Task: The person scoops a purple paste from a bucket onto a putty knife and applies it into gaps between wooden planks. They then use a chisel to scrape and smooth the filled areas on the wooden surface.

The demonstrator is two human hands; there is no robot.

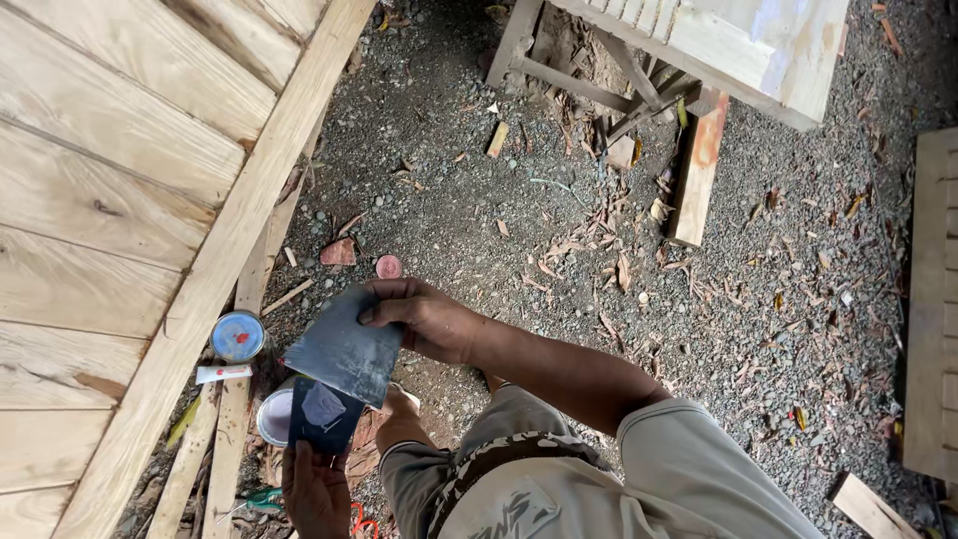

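The person is standing over gravel beside a large wooden panel (110, 200), and the work looks to be at an early stage: the panel's boards are showing bare, pale wood with no filler or coating visible on them, so as far as can be judged the spreading itself is not yet begun. The right hand (424, 317) is reaching across the body, arm bent at the elbow, pinching the upper edge of a wide dark scraper blade (344, 349) between thumb and curled fingers. The left hand (317, 489) is held low, close to the body, palm up, gripping a smaller dark scraper (321, 414) by its lower end; a pale grey smear of putty is sitting on its face. The two blades are overlapping, the wide one lying over the top of the small one. Just beside them on the ground are standing an open white tin (274, 414), a blue-lidded tin (238, 335) and a small white tube (224, 373), all close against the panel's edge.
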